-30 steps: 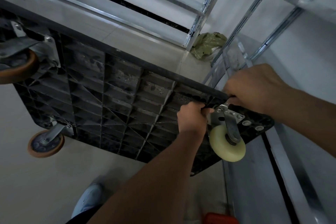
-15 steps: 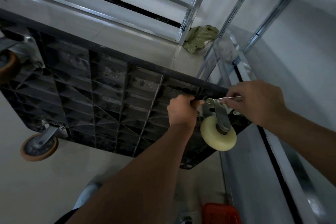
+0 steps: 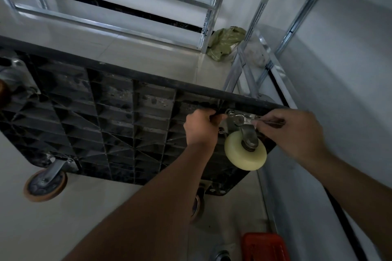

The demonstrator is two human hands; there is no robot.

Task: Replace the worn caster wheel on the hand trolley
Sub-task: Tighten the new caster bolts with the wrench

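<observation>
A: Hands first. What has each got?

B: Left hand is curled over a rib of the deck, just left of the caster plate. Right hand pinches a wrench, fingers closed on its handle.

A: How does the wrench lie?

B: Roughly level, long axis left to right. Its head sits at the plate's upper corner, on what I take to be a bolt; the handle runs right into the fingers.

A: And the wheel?

B: The cream wheel hangs in its fork right between the two hands, below the wrench. It looks new, so I'd judge this is fastening. The right hand is the working one; the left is steadying.

A: Beyond that?

B: The deck stands on edge, ribbed underside facing us. A brown caster sits at its lower left. Green bag by the shelving, red box on the floor.
</observation>
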